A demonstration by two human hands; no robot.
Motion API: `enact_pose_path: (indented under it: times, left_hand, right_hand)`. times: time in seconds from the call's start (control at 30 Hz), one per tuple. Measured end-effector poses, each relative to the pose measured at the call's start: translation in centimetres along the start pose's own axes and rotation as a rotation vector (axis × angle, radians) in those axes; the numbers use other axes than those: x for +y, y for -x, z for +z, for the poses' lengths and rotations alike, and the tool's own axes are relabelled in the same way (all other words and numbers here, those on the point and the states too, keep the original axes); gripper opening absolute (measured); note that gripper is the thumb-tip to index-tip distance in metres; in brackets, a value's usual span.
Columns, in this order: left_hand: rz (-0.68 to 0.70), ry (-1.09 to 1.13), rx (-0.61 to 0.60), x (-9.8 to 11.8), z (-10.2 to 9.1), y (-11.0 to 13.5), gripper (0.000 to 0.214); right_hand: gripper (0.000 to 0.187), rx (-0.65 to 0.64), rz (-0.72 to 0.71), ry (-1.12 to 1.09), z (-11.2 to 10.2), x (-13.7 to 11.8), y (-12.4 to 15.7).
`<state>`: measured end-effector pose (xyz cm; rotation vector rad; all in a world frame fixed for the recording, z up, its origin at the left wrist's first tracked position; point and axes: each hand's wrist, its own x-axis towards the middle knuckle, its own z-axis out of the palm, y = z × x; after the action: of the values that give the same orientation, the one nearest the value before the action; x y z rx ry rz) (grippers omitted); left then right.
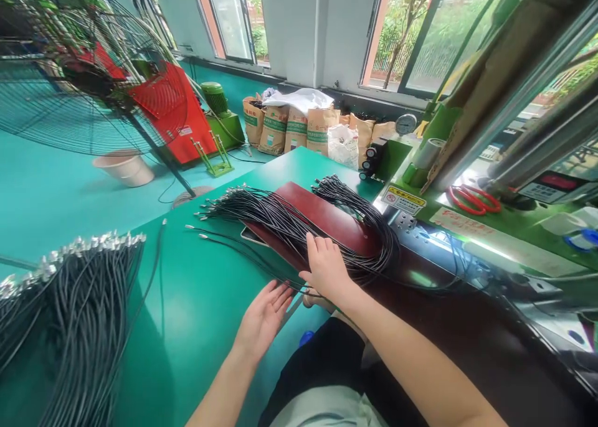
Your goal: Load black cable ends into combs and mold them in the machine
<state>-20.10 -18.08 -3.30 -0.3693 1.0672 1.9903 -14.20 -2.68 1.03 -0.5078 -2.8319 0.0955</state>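
Thick black cables with metal ends form a bundle (pixel 271 215) that lies on a dark red board (pixel 322 212) and bends round in a loop at its right end. My right hand (pixel 327 265) rests on the near side of this bundle, fingers stretched out and thumb apart. Just left of it, palm up, my left hand (pixel 261 318) has its fingers extended against a few loose cables (pixel 243 249) that run along the table's near edge. Whether its fingertips press on them I cannot tell.
A second large pile of black cables (pixel 88 302) hangs over the green table (pixel 196 327) at left. To the right stands a green machine (pixel 467 228) with red-handled tools (pixel 474 200). Beyond are paper sacks (pixel 287 128), a bucket (pixel 124 167) and a caged fan (pixel 93 72).
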Motion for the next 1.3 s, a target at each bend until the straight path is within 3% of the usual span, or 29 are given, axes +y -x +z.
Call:
enact_pose_path:
  times: [0.17,0.4,0.5,0.6,0.67,0.77,0.83,0.97,1.07,1.17,1.3]
  left_hand:
    - [-0.018,0.154,-0.064,1.9,0.7,-2.4,0.013]
    - [-0.004,0.093,-0.181,3.3,2.2,-3.1,0.018]
    - [0.007,0.108,-0.215,4.3,3.0,-3.4,0.018]
    - [-0.006,0.148,-0.231,5.2,3.7,-3.8,0.02]
    - [0.0,0.142,-0.26,5.5,4.2,-3.9,0.022]
    - [0.007,0.089,-0.347,5.3,5.4,-3.6,0.025]
    - [0.017,0.095,-0.374,5.0,6.3,-3.2,0.025]
    - [0.113,0.147,-0.273,4.1,8.1,-2.2,0.021]
    - [0.149,0.194,-0.239,4.5,8.7,-2.0,0.02]
    - [0.174,0.308,-0.261,6.9,8.5,-3.0,0.025]
    - [0.224,0.387,-0.268,12.2,7.9,-5.0,0.032]
  right_hand:
    - [0.059,0.046,-0.033,0.011,0.1,0.1,0.3]
    - [0.013,0.039,0.043,0.012,-0.4,0.6,-0.9]
    - [0.014,0.097,0.06,-0.103,-1.3,0.7,-1.7]
    - [0.016,0.133,0.142,-0.369,-2.2,0.9,-2.4]
    - [0.019,0.061,0.167,-0.584,-2.7,1.2,-2.6]
    - [0.018,-0.109,0.074,-0.738,-3.1,1.4,-2.3]
    - [0.014,-0.165,-0.003,-0.705,-3.3,1.2,-1.6]
    - [0.033,-0.271,-0.065,-0.472,-3.1,0.2,0.2]
    - [0.014,-0.225,-0.091,-0.251,-2.3,-0.2,1.5]
    - [0.015,-0.164,-0.18,-0.17,-1.4,0.1,2.9]
    - [0.014,-0.126,-0.271,-0.11,-0.3,0.6,4.8]
